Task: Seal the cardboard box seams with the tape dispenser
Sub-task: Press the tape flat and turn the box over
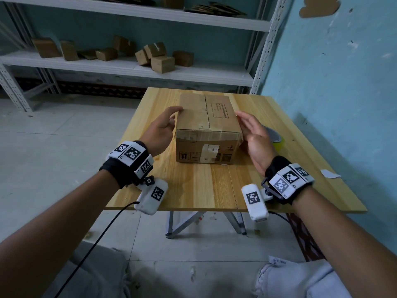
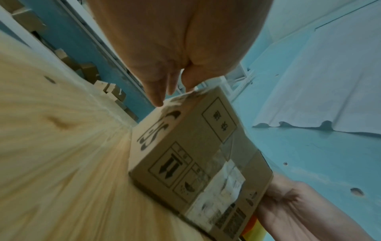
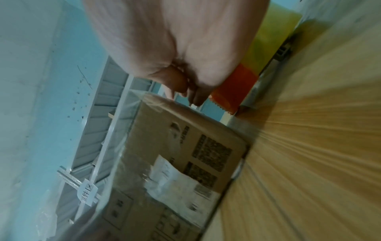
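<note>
A brown cardboard box [image 1: 207, 130] stands closed in the middle of the wooden table [image 1: 193, 186], a white label on its near face and shiny clear tape along its top front edge. My left hand [image 1: 166, 123] is at the box's left side with fingers straight, thumb tip at the top edge. Its fingers [image 2: 156, 91] reach the far top corner of the box [image 2: 185, 154]. My right hand [image 1: 249, 127] lies open along the right side, fingers [image 3: 193, 94] near the box's [image 3: 181, 154] top edge. The yellow-and-orange tape dispenser [image 1: 277, 139] [image 3: 237, 91] sits on the table behind my right hand, partly hidden.
A grey metal shelf [image 1: 129, 65] with several small cardboard boxes stands behind the table. A blue wall [image 1: 343, 82] runs close along the right. A white paper scrap [image 1: 329, 173] lies at the table's right edge. Bare tabletop lies in front of the box.
</note>
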A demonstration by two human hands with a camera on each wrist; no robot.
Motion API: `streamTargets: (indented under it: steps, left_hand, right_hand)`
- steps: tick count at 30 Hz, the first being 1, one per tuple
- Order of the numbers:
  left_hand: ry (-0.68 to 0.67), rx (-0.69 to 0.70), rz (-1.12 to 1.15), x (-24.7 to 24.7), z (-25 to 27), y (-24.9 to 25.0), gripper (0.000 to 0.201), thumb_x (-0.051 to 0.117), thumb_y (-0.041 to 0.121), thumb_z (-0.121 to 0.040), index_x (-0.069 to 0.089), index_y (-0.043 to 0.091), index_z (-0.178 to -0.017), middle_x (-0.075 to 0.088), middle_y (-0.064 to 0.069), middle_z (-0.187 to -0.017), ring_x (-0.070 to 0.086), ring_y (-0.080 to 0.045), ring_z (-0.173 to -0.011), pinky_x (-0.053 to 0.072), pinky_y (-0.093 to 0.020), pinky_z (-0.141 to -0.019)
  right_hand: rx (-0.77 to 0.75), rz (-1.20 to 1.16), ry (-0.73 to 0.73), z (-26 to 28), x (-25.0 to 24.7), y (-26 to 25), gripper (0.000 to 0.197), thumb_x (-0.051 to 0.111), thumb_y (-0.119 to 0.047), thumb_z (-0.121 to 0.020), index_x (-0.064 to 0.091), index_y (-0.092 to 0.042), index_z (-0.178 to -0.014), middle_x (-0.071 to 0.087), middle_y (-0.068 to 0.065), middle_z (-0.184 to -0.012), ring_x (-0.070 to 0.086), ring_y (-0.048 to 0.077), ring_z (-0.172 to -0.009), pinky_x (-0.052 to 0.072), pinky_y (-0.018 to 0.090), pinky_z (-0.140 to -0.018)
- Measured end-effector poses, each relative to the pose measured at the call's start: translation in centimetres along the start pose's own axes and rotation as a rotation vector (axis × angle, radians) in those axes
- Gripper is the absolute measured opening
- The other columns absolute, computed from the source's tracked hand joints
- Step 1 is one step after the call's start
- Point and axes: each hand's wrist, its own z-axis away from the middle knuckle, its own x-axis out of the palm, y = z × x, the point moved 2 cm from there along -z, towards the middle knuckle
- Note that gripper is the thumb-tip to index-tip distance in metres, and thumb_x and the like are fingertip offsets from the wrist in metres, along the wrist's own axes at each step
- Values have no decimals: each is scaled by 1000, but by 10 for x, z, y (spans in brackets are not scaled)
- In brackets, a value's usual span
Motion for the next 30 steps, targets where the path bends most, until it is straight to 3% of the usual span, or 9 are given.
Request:
streamTargets:
  steps: [2,6,9,11,13,17,22,30]
  left_hand:
    - [43,2,-20,-9,-3,4,42,28,6,-102,49,22,-134,35,-2,-150,29,-19,-141,31,-39,-113]
    - [20,124,-94,-20,0,30,33,37,22,-103,55,27,-130,36,14,-149,27,0,-134,25,-26,-107]
    - [-72,209,-200,-11,5,42,33,44,34,-99,56,30,-130,39,18,-147,25,1,-137,23,-26,-103]
    - [-98,250,-249,-2,6,43,37,48,37,-97,53,29,-133,39,15,-148,21,-3,-141,23,-25,-105]
    - [-131,285,-324,5,5,42,42,48,39,-96,49,28,-137,36,12,-150,18,-6,-143,23,-25,-105]
    - [-217,281,-443,11,3,37,46,42,41,-98,39,31,-143,31,10,-153,10,-11,-146,13,-31,-109]
    - [-247,272,-487,11,3,33,51,39,40,-99,31,28,-148,26,11,-155,8,-10,-146,8,-29,-112]
    - [-249,262,-484,9,0,30,56,42,45,-96,31,28,-148,25,12,-155,8,-8,-146,8,-30,-115]
  right_hand:
    - [-28,50,49,-2,-3,-9,58,28,10,-96,46,-19,-143,39,0,-154,38,11,-140,32,38,-118]
    - [-169,203,-8,-4,0,-32,38,36,-16,-106,51,-26,-139,40,-12,-152,36,-2,-136,34,17,-110]
    - [-238,403,-160,-7,12,-34,36,41,-30,-105,55,-26,-138,39,-13,-153,29,-5,-139,25,3,-104]
    - [-228,502,-227,-8,19,-27,38,42,-36,-104,54,-27,-139,39,-12,-154,24,-3,-143,20,5,-107]
    - [-223,572,-235,-10,23,-20,40,43,-39,-104,53,-26,-140,41,-11,-153,21,0,-145,18,15,-114]
    - [-230,606,-248,-11,23,-13,41,45,-38,-103,52,-26,-141,41,-13,-153,16,-1,-147,12,5,-105]
    - [-245,641,-281,-10,22,-12,40,43,-37,-104,50,-28,-142,39,-17,-153,13,-2,-147,10,22,-113]
    - [-248,632,-294,-11,21,-12,41,47,-36,-103,50,-27,-143,39,-17,-153,14,-2,-147,10,21,-113]
